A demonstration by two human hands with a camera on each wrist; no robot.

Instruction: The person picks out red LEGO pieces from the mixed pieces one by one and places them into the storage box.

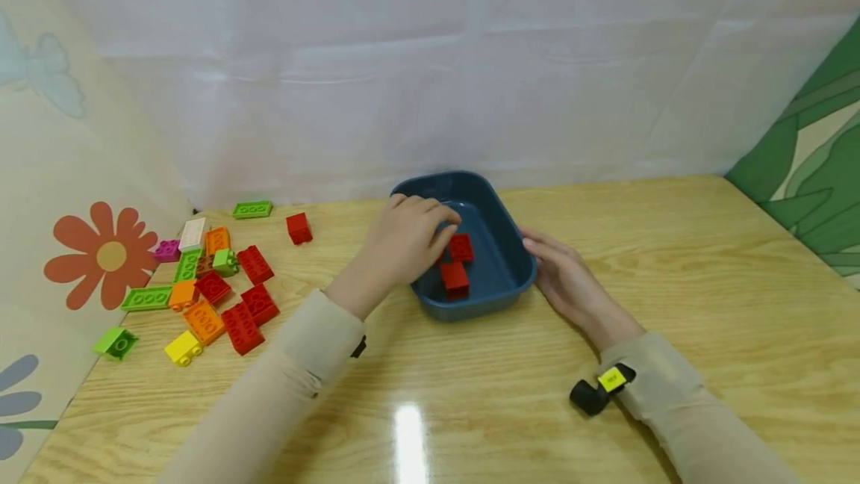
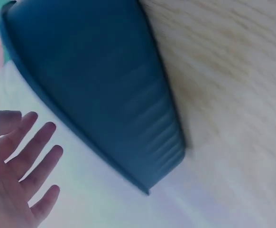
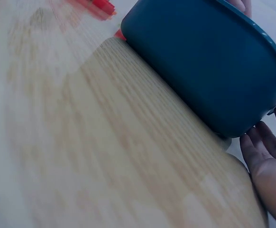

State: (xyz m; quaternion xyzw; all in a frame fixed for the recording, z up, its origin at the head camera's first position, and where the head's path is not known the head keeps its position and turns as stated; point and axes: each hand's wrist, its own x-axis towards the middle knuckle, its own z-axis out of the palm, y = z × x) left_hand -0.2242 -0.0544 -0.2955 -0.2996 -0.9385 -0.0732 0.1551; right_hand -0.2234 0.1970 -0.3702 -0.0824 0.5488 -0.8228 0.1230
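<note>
A dark blue plastic bin (image 1: 497, 245) stands on the wooden table, and red toy bricks (image 1: 455, 280) lie inside it. Over the bin's left side hangs my left hand (image 1: 410, 237), covering part of the inside. In the left wrist view the fingers of that hand (image 2: 26, 166) are spread with nothing between them, above the rim. My right hand (image 1: 567, 278) rests on the table at the bin's right side. Its extended fingertips touch the bin's outer wall near the corner, as the right wrist view shows with the hand (image 3: 271, 166) at the right edge.
Several loose bricks in red, orange, green, yellow and white, such as a red brick (image 1: 242, 327), lie scattered on the left of the table (image 1: 457, 387). One red brick (image 1: 298, 228) sits apart, nearer the bin. A white cloth (image 1: 336, 81) hangs behind the table.
</note>
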